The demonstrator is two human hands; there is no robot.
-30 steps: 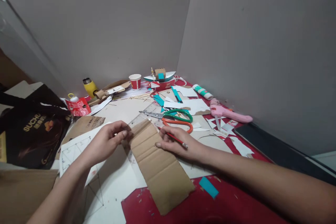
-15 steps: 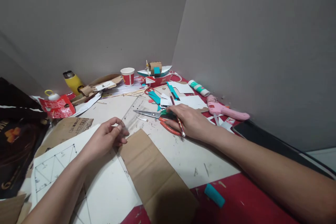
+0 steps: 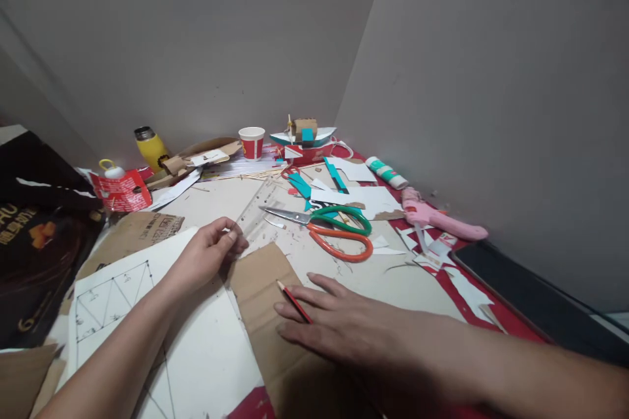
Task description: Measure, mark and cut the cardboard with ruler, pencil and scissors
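My left hand (image 3: 209,252) is closed, with thumb and fingers pinching the near end of a clear ruler (image 3: 255,207). Under that wrist is a white sheet with a truss-like line drawing (image 3: 115,298). My right hand (image 3: 339,321) rests low over a brown cardboard strip (image 3: 265,304), its fingers stretched forward. A red and black pencil (image 3: 295,303) is tucked among those fingers, its sharpened tip pointing up and left; part of it is hidden by the hand. Scissors with one green and one orange handle (image 3: 339,245) lie beyond both hands, blades toward the ruler.
A pink glue gun (image 3: 442,217), a black phone-like slab (image 3: 515,294) and paper scraps (image 3: 469,294) line the right side. Behind are a small model boat (image 3: 304,137), a paper cup (image 3: 252,146) and a yellow bottle (image 3: 150,149). A red wrapper (image 3: 125,191) lies left.
My right hand has let go of the scissors and come back toward me over the cardboard strip, pencil still in its fingers. My left hand stays on the ruler. The view has shifted slightly.
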